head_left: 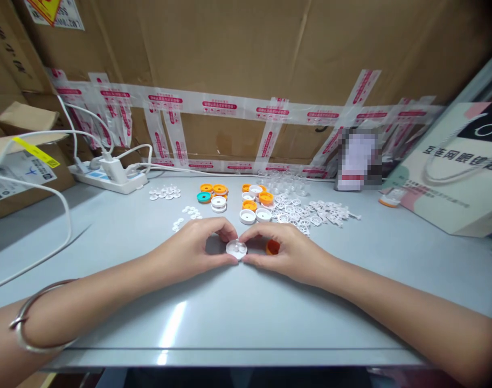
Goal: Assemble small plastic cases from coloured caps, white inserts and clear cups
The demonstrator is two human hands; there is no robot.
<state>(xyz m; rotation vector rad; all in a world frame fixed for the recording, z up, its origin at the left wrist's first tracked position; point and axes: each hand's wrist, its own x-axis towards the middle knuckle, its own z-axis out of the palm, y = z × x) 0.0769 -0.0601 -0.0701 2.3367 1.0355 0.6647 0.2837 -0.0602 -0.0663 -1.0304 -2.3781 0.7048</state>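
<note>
Both hands meet in the middle of the grey worktop [237,318]. Between them is a small round white cap [236,249]. The left hand [191,252] pinches the cap from its left side with the thumb and pointing finger. The right hand [291,252] pinches it from the right side the same way. So the cap sits right at the fingertips of both hands, low over the worktop. I cannot tell if it touches the worktop.

An orange cap [272,247] is tucked under the curled fingers of the right hand, just beside the white one.

A little past the hands lie more caps [229,200] in orange, white and one blue-green. To the right of them is a pile of tiny white pieces [314,212]. A few small white discs [165,192] lie to the left. A white power strip [108,177] sits at the far left by the cardboard wall [246,48]. A silver bracelet [33,323] is on the left arm.
</note>
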